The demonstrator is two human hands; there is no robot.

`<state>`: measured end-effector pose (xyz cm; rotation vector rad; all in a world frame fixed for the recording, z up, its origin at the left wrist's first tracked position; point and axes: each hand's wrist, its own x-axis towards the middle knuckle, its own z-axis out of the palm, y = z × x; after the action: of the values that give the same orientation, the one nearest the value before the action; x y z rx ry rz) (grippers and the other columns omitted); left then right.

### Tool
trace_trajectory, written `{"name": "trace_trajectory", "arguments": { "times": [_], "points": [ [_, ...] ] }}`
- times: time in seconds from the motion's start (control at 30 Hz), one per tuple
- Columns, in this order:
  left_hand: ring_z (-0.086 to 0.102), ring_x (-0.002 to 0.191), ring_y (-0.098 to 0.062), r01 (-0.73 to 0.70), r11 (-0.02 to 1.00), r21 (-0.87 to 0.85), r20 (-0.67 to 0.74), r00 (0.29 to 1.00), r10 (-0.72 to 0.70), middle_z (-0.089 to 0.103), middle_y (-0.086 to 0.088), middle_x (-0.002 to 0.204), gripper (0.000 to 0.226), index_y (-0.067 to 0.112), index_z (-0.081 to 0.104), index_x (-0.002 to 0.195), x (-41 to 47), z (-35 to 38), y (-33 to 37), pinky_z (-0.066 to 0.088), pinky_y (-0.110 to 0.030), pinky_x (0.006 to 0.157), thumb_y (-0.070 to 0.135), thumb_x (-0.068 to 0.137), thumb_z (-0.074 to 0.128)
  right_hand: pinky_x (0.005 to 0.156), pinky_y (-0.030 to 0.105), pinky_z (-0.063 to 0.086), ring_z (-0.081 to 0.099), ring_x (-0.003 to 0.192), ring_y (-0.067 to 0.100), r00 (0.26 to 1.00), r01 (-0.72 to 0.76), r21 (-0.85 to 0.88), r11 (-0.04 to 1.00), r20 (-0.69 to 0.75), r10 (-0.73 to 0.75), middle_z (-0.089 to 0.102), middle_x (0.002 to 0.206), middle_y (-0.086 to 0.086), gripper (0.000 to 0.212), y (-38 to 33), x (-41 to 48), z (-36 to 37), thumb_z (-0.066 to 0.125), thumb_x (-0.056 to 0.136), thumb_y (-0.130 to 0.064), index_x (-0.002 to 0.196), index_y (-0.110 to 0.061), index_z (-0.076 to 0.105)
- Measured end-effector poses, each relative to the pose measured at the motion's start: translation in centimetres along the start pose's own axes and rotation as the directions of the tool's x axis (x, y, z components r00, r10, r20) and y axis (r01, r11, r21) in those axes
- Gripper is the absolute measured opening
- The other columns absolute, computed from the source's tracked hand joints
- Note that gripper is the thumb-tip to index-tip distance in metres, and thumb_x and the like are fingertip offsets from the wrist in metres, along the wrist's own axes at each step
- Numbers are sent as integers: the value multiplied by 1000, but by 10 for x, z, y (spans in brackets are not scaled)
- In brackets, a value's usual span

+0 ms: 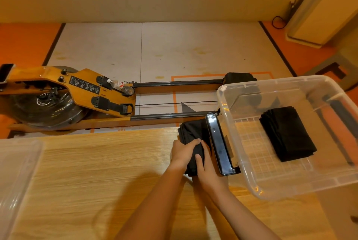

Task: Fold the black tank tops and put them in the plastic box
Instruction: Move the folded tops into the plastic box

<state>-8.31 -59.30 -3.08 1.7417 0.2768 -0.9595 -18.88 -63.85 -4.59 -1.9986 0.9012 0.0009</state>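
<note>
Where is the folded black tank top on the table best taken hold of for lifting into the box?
Probably along its long sides, near the middle, coming from above and the near end: the folded tank top is a narrow floppy stack, and a black bar crowds its right edge.

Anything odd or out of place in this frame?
Minor: a plastic bottle lies on its side on the rowing machine footboard beyond the table. The folded tank top in the plastic box sits skewed to its walls.
</note>
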Motion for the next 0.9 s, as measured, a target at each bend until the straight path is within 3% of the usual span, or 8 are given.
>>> {"name": "trace_trajectory", "arguments": {
  "times": [0.1, 0.23, 0.37, 0.5, 0.57, 0.63, 0.73, 0.9],
  "points": [
    [67, 87, -25, 2, 998, -70, -15, 1000, -3, 69, -9, 95, 46, 10, 57, 102, -6, -15, -11, 58, -41, 78, 35, 72, 81, 112, 36, 33, 21, 144, 11, 998, 45, -105, 993, 47, -40, 16, 158, -11, 59, -17, -12, -6, 18, 91, -68, 146, -50, 12],
    [66, 89, -25, 26, 994, -105, -79, 996, -35, 67, -10, 99, 48, 6, 56, 107, -14, -45, -26, 56, -37, 73, 30, 73, 82, 113, 26, 18, 13, 145, 13, 984, 172, -334, 927, 15, -177, 15, 159, -4, 46, -41, -30, 4, 26, 102, -35, 146, -24, 34],
    [66, 89, -26, 35, 994, -108, -130, 990, -49, 68, -11, 101, 49, 4, 58, 106, -25, -82, -37, 55, -35, 69, 29, 73, 83, 116, 30, 23, 23, 138, 13, 988, 147, -162, 976, -21, -152, 28, 152, -1, 48, -46, -43, 21, 47, 97, -29, 143, -18, 38],
    [67, 93, -27, 72, 983, -172, -41, 996, -80, 68, -12, 105, 48, 3, 58, 111, -39, -113, -44, 56, -35, 70, 29, 76, 80, 112, 35, 30, 28, 138, 20, 995, -75, 17, 997, 67, 74, 32, 148, 3, 77, -44, -46, 27, 66, 87, -39, 148, -13, 27],
    [70, 93, -25, 87, 977, -194, 62, 995, -76, 72, -12, 106, 44, 3, 61, 113, -48, -125, -45, 57, -31, 73, 28, 80, 76, 107, 41, 41, 41, 131, 22, 965, -189, 89, 978, 200, 169, 44, 140, 2, 84, -43, -42, 28, 71, 76, -53, 142, -14, 37],
    [72, 89, -20, 115, 965, -234, 131, 988, -86, 74, -11, 101, 34, 3, 65, 108, -57, -132, -44, 57, -27, 68, 26, 84, 72, 92, 36, 53, 57, 112, 17, 923, -277, 202, 939, 326, 202, 59, 125, 1, 74, -43, -37, 26, 71, 72, -60, 127, -16, 50],
    [72, 84, -19, 167, 956, -242, 153, 979, -132, 74, -10, 98, 35, 4, 66, 107, -67, -138, -41, 56, -25, 61, 27, 82, 75, 65, 18, 52, 65, 91, 14, 806, -468, 346, 813, 544, 233, 68, 103, 1, 31, -51, -37, 13, 62, 90, -39, 108, -14, 60],
    [72, 84, -19, 241, 959, -151, 250, 948, -199, 76, -6, 91, 31, 9, 67, 105, -78, -148, -44, 55, -27, 65, 30, 83, 73, 73, 26, 55, 68, 96, 21, 715, -607, 390, 692, 647, 263, 73, 101, 8, 34, -45, -54, 15, 66, 88, -30, 114, -8, 63]
  ]
}}
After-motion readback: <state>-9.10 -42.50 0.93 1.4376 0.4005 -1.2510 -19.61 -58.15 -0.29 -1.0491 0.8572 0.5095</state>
